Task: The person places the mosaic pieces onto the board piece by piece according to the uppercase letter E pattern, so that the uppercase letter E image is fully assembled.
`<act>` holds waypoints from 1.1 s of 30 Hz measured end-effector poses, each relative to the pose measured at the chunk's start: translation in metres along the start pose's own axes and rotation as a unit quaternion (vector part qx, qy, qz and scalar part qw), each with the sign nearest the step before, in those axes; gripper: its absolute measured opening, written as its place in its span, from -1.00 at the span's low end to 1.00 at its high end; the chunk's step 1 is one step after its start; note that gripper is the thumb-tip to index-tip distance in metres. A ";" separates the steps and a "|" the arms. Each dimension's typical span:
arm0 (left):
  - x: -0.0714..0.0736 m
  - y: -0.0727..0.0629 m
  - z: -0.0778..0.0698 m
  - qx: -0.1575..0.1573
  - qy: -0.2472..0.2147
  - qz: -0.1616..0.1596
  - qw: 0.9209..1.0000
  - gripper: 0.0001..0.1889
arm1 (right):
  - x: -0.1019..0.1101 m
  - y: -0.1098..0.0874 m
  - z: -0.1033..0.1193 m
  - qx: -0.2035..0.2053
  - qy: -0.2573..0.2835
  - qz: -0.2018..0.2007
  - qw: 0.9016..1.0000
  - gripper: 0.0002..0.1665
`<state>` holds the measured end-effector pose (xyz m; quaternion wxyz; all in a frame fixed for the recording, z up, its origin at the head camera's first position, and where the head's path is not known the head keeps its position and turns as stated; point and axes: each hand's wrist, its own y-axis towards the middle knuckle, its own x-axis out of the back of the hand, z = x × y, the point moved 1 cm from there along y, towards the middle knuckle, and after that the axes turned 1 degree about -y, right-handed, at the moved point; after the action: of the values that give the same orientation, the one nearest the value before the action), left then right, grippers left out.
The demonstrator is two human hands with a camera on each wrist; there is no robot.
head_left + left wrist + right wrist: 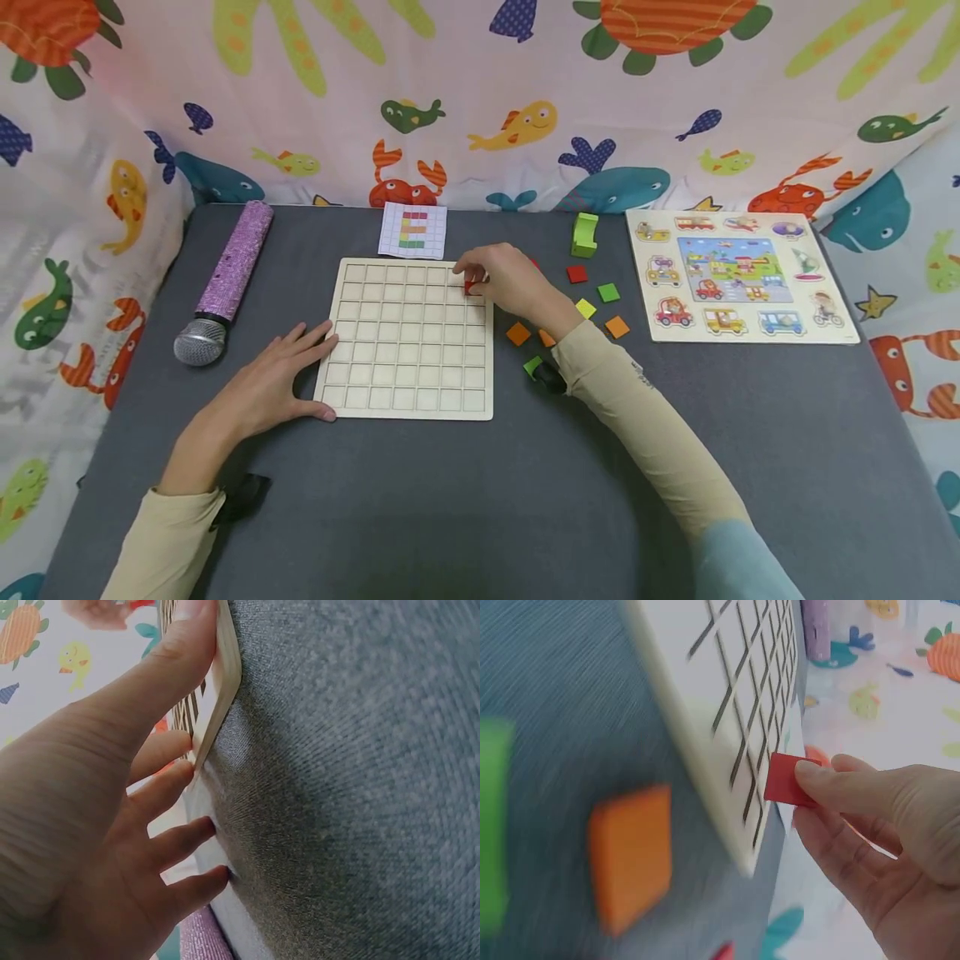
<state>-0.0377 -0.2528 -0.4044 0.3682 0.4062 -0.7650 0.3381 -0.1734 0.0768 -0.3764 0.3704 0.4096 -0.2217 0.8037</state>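
One red block (470, 287), head view's upper middle, pinched in the right hand (513, 283) by the board (405, 342)'s corner; letting go early might tip it. Left wrist view: left hand (105, 825) spread, touching board; a shove could skid it. Right wrist view: edge-only pinch, might twist.

red block (786, 778) and wooden grid board (402, 352)
block small, flat-faced, held at the board's far right corner, contact with the cells unclear; board pale, squarish, rows of square cells, rounded corners, lying flat.
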 end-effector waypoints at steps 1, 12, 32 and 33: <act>0.000 0.000 0.000 -0.001 0.001 -0.001 1.000 0.12 | -0.003 0.005 0.003 0.005 0.009 0.002 1.000 -0.66; 0.000 0.000 0.003 0.005 0.001 -0.003 1.000 0.12 | -0.040 0.058 0.026 0.050 0.170 -0.010 0.984 -0.68; -0.002 0.002 0.004 0.007 -0.008 -0.003 1.000 0.11 | -0.057 0.082 0.036 0.017 0.119 0.034 0.992 -0.78; -0.002 0.002 0.004 0.006 -0.009 -0.002 1.000 0.11 | -0.057 0.082 0.036 0.016 0.115 0.033 0.993 -0.77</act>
<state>-0.0399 -0.2543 -0.4091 0.3599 0.4128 -0.7652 0.3384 -0.1967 -0.0219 -0.4075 0.3603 0.3128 -0.1775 0.8607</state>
